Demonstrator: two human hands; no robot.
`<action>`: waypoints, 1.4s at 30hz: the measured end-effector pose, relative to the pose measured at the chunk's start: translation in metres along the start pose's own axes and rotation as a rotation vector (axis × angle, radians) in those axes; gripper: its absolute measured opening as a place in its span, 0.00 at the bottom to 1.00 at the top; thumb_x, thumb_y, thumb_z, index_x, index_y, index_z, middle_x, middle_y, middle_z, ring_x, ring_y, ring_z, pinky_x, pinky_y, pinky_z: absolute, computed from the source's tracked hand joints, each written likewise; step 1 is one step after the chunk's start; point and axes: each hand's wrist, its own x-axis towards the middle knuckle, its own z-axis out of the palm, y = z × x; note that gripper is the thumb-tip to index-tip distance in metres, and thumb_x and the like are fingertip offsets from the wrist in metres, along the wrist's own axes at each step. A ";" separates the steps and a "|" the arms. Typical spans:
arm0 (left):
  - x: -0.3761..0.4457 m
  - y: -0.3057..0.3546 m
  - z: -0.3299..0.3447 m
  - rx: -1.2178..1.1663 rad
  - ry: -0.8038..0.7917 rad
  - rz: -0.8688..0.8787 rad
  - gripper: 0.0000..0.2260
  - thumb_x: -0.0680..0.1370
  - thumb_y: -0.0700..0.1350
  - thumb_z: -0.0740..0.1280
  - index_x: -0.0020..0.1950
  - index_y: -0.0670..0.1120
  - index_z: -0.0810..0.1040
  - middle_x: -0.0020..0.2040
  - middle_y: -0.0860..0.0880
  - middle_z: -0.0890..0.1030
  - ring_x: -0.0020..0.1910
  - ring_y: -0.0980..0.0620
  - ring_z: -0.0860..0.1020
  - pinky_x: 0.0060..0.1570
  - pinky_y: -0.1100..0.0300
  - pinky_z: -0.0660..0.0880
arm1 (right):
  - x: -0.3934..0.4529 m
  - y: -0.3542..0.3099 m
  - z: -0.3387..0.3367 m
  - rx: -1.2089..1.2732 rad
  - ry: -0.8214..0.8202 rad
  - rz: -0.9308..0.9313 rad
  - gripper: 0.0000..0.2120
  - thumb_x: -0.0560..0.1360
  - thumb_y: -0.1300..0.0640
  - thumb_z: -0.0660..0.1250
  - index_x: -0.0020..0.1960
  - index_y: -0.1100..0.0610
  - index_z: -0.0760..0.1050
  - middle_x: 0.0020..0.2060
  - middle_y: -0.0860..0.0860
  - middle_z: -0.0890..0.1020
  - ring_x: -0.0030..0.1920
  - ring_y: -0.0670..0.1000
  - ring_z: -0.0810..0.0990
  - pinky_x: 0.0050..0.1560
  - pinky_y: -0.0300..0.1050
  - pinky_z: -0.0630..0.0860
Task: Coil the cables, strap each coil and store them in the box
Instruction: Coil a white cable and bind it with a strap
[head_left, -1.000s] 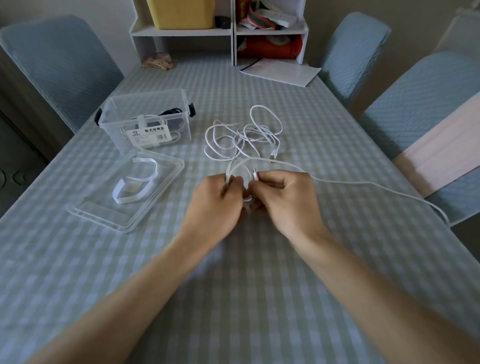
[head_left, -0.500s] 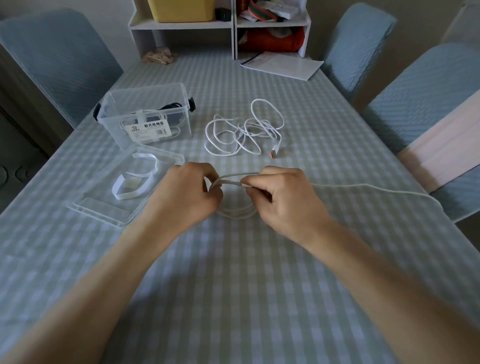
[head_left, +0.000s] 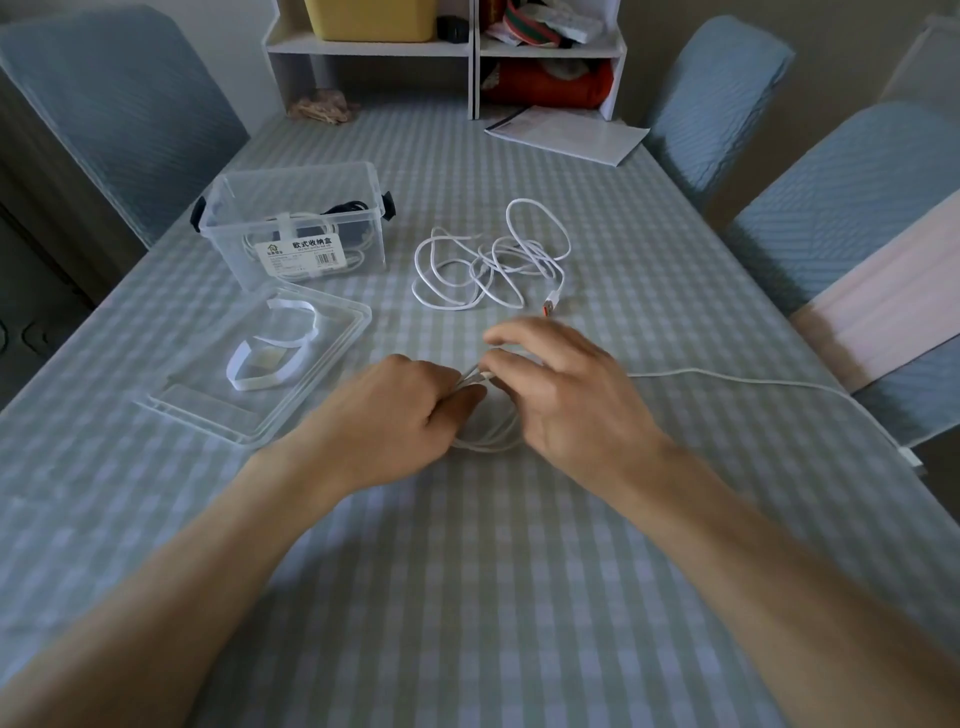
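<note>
**Both hands on a half-wound cable, mid-frame**

Left hand (head_left: 395, 410) sits just left of centre, fingers curled, pinching the gathered loops of a white cable (head_left: 737, 378). Right hand (head_left: 566, 384) is just right of it, thumb and forefinger pinching the same cable where the two hands meet; its other fingers are spread loosely above and motion-blurred. A few finished loops hang below and between the hands, resting on the counter (head_left: 467, 597). The free tail runs right from the right hand across the checked cloth to the right edge of the counter, where its plug lies.

Second cable (head_left: 488, 260) lies loose and tangled above centre, well apart from the hands, its orange-tipped plug nearest the right hand's fingers.

Box (head_left: 293, 223), clear plastic, is upper left of centre, open, with a printed label on its front wall. Inside: a white coil with a strap round it, plus something dark; can't tell what.

Lid (head_left: 332, 343) lies flat just below the box, left of the left hand. White straps (head_left: 270, 364) rest on it.

Top of frame: shelf (head_left: 472, 49), paper (head_left: 571, 137) just below it on the counter. Chairs (head_left: 841, 208) on both sides.
</note>
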 end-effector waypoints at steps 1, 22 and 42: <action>0.000 -0.001 0.000 -0.054 0.000 -0.003 0.21 0.81 0.51 0.59 0.29 0.49 0.63 0.25 0.51 0.69 0.26 0.52 0.68 0.32 0.55 0.65 | -0.001 -0.001 0.001 0.023 -0.018 0.015 0.15 0.65 0.74 0.73 0.48 0.61 0.82 0.46 0.53 0.83 0.44 0.56 0.82 0.41 0.50 0.79; 0.002 0.010 -0.015 -0.995 -0.190 -0.511 0.21 0.78 0.57 0.63 0.35 0.44 0.82 0.31 0.47 0.78 0.23 0.54 0.66 0.21 0.65 0.58 | 0.000 -0.001 0.006 0.322 -0.010 0.102 0.13 0.76 0.61 0.62 0.55 0.62 0.83 0.44 0.53 0.85 0.44 0.54 0.84 0.40 0.48 0.81; -0.005 0.014 -0.016 -0.879 -0.202 -0.349 0.15 0.80 0.51 0.65 0.40 0.43 0.84 0.42 0.49 0.85 0.45 0.51 0.81 0.54 0.52 0.76 | 0.003 0.008 -0.010 0.554 -0.170 0.345 0.07 0.78 0.60 0.68 0.46 0.59 0.84 0.33 0.48 0.83 0.36 0.46 0.81 0.37 0.37 0.73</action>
